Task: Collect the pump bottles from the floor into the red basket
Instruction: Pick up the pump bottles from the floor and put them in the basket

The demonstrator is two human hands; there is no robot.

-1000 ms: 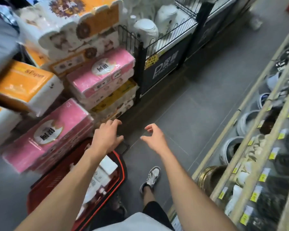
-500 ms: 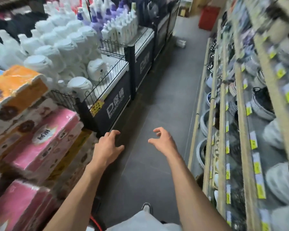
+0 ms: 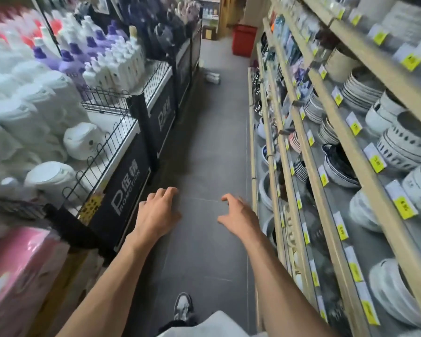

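Both my hands reach out in front of me over the grey aisle floor and hold nothing. My left hand (image 3: pixel 157 211) has loosely bent fingers. My right hand (image 3: pixel 237 214) has its fingers spread and slightly curled. Far down the aisle, a few small white bottles (image 3: pixel 212 77) lie on the floor beside the black display stands; they are too blurred to tell more. The red basket is out of view.
Black wire-fenced promotion stands (image 3: pixel 129 183) with white and purple bottles line the left. Pink tissue packs (image 3: pixel 17 271) sit at the near left. Wooden shelves (image 3: pixel 326 152) of bowls and plates line the right. A red bin (image 3: pixel 244 40) stands at the aisle's far end. My shoe (image 3: pixel 182 306) is below.
My view has swung up from the red basket and tissue packs to look down the aisle. The basket has left the frame. Both hands stay empty and extended.
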